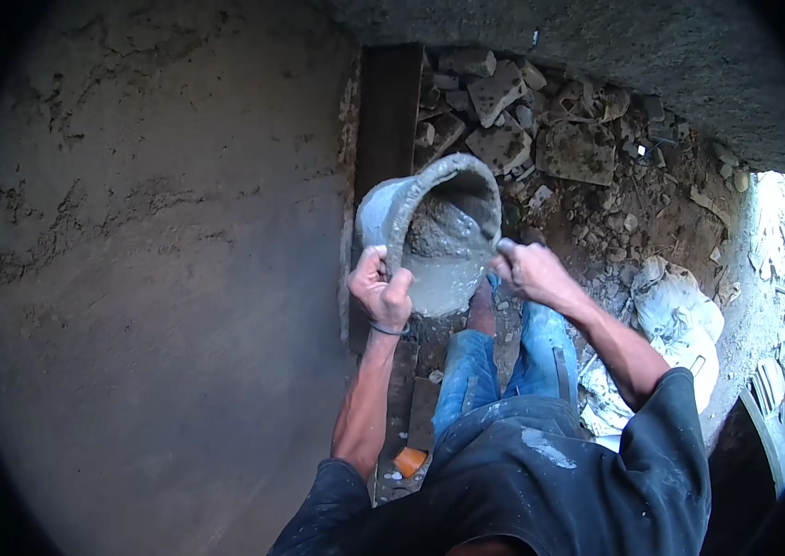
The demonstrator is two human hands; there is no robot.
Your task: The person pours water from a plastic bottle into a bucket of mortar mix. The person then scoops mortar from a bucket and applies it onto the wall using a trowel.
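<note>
A mortar-caked bucket [379, 215] is tipped so that its mouth faces me. Grey wet mortar [443, 283] pools at the low side of the mouth, and thicker mortar clings further inside. My left hand [383, 295] is closed on the bucket's left rim, with a dark band round the wrist. Closed in a fist, my right hand [533, 271] is at the right side of the mouth. Whether it grips the rim or a handle there, I cannot tell. My legs in blue trousers [467, 371] show below the bucket.
A broad, rough plastered wall [161, 306] rises close on my left. Broken stones and rubble [499, 93] cover the ground ahead. To the right lies a whitish sack [680, 320]. An orange piece [408, 461] is low by the wall; a dark upright board [391, 111] stands ahead.
</note>
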